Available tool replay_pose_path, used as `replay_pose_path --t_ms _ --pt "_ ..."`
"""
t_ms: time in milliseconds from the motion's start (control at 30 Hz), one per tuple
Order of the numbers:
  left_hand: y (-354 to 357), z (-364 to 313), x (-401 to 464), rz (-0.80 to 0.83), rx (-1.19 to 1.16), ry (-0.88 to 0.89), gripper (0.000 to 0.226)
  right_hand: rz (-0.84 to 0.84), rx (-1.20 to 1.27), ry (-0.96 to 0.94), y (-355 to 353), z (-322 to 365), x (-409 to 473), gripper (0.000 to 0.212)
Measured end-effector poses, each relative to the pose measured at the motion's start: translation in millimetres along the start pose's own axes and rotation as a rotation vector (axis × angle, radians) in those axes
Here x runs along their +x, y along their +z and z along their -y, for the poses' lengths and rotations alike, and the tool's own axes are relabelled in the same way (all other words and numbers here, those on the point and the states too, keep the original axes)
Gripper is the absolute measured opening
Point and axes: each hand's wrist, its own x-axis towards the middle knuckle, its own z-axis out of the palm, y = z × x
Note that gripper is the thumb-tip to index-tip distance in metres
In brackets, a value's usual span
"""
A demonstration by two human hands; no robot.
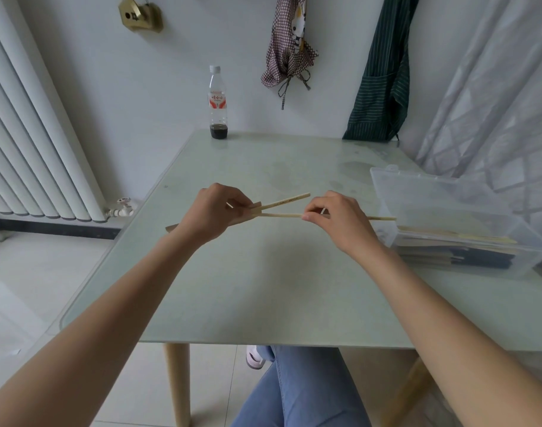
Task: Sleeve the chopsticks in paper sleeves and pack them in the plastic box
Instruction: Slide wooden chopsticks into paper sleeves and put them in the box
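At frame centre, a paper sleeve point(253, 208), mostly hidden, is clasped by the left hand point(216, 212); one chopstick point(280, 215) is pinched by the right hand point(334, 218) above the glass table point(263, 288).

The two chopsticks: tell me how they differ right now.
The upper chopstick slants up to the right, and only the left hand holds it. The lower chopstick lies nearly level, pinched by the right hand too. The upper one bears small markings; the lower looks plain. Both are pale wood, meeting at the paper sleeve.
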Motion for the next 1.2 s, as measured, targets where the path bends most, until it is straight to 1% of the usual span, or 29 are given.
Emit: replay_pose_path --t_ms 133,300,400,567,600,667,733,767,800,833,900,933,967,1000,1033,1100,1200 --pt "-4.5 2.3 -1.9 0.004 0.013 -0.002 0.012 0.001 0.030 -0.027 -0.3 4.7 -1.6 0.011" --pt "-1.1 -3.9 -3.8 0.043 -0.024 0.019 0.011 -0.052 0.043 -0.073 2.3 15.4 -3.3 0.011" --pt "1.4 -10.2 -4.5 0.069 -0.054 0.042 0.009 -0.125 0.003 -0.116 7.4 21.7 -4.4 0.010" --pt "-1.0 -15.6 -5.6 0.092 -0.089 0.055 0.008 -0.228 0.004 -0.156 6.3 20.8 -3.0 0.008" --pt "-0.7 -17.1 -5.4 0.083 -0.091 0.055 0.007 -0.265 0.000 -0.164 7.1 21.7 -3.1 0.008" --pt "-0.2 -19.0 -5.3 0.057 -0.087 0.054 0.005 -0.394 0.002 -0.152 10.3 23.5 -6.1 0.010" --pt "-0.8 -18.8 -6.0 0.034 -0.079 0.046 0.003 -0.528 0.033 -0.083 11.2 21.9 -12.3 0.014" --pt "-1.4 -17.7 -6.7 0.023 -0.074 0.041 0.003 -0.543 0.079 -0.017 11.2 19.7 -15.3 0.016" --pt "-2.1 -16.7 -7.7 0.015 -0.074 0.037 0.003 -0.506 0.164 0.075 10.5 18.1 -16.7 0.018" --pt "-2.6 -16.3 -8.5 0.013 -0.079 0.033 0.003 -0.428 0.294 0.191 9.1 16.7 -17.0 0.019" --pt "-2.3 -18.1 -10.0 0.026 -0.088 0.032 0.008 -0.264 0.673 0.401 5.5 16.8 -17.5 0.017" --pt "-1.7 -19.4 -10.2 0.037 -0.083 0.033 0.010 -0.207 0.873 0.459 4.3 18.4 -17.7 0.013" --pt "-0.4 -21.3 -10.3 0.049 -0.075 0.035 0.011 -0.184 1.031 0.485 3.1 19.2 -18.5 0.011" --pt "0.8 -23.0 -10.4 0.058 -0.071 0.034 0.012 -0.180 1.130 0.493 2.1 20.2 -18.8 0.011" --pt "2.2 -24.7 -10.5 0.063 -0.077 0.032 0.012 -0.181 1.182 0.495 1.6 21.2 -18.7 0.012" --pt "5.8 -28.7 -11.0 0.066 -0.101 0.031 0.012 -0.147 1.193 0.491 1.9 26.3 -20.1 0.013" --pt "10.5 -36.5 -9.2 0.087 -0.103 0.050 0.012 -0.023 1.159 0.487 4.7 32.1 -24.8 0.011"
